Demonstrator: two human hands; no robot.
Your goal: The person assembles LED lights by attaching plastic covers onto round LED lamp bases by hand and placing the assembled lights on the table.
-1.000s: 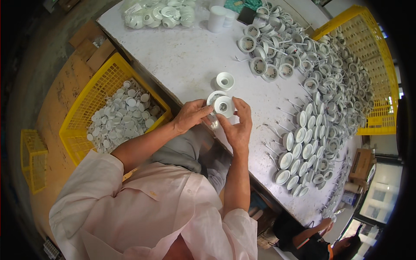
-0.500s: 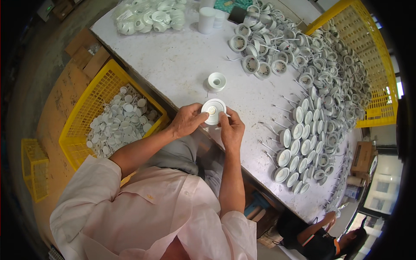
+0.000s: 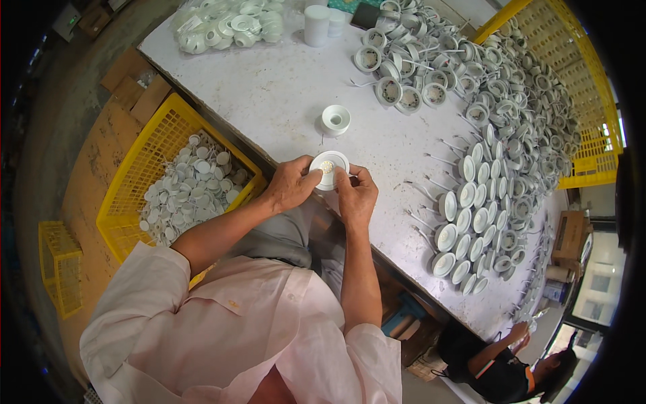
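The left hand (image 3: 291, 185) and right hand (image 3: 357, 195) are both curled nearly closed, pinching a shiny white round dish (image 3: 328, 163) with a yellow-dotted middle; it is by the near edge of the flat white table (image 3: 256, 94); a white round cup with a hole (image 3: 335, 124) sits just beyond; a yellow plastic basket (image 3: 142, 176) stands to the left.

Ahead of L hand (image 3: 293, 183) & R hand (image 3: 356, 195), both on ring (image 3: 330, 170): open table (image 3: 269, 87), wide lane up to bag (image 3: 232, 23) & jars (image 3: 317, 25). Only obst. in it: cup (image 3: 336, 121), just past ring; pass either side. R side: bare strip, then wires (image 3: 422, 220) sticking out, lamps (image 3: 464, 221) close-set, pile (image 3: 505, 101) beyond; blocked low. L side: table edge, then basket (image 3: 151, 151), rim in the way nr L forearm.
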